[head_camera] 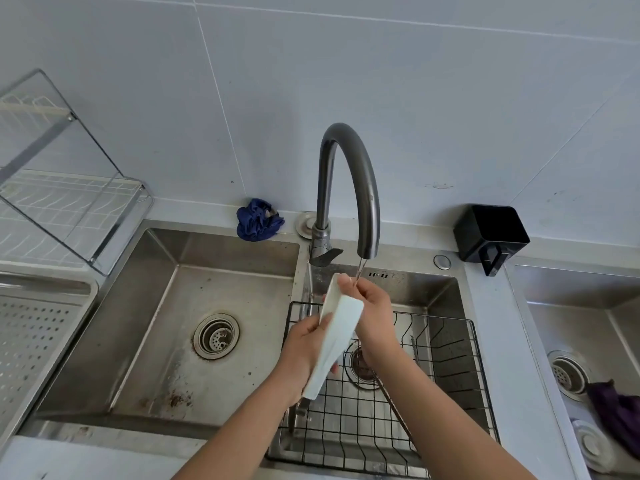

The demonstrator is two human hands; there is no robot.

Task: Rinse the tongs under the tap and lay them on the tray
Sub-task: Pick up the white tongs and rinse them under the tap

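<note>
The white tongs (341,327) are flat and broad. They are held upright and a little tilted over the right basin, just under the tap's spout (367,251). A thin stream of water falls onto their top end and onto my fingers. My left hand (303,346) grips the lower half of the tongs from the left. My right hand (372,306) pinches the top end from the right. The perforated metal tray (38,327) lies at the far left, beside the left basin.
A black wire basket (446,368) sits in the right basin under my hands, with a thin utensil in it. The left basin (166,334) has a drain strainer. A blue cloth (258,220), a black cup (490,233), a dish rack (65,188) and a third sink (588,327) surround them.
</note>
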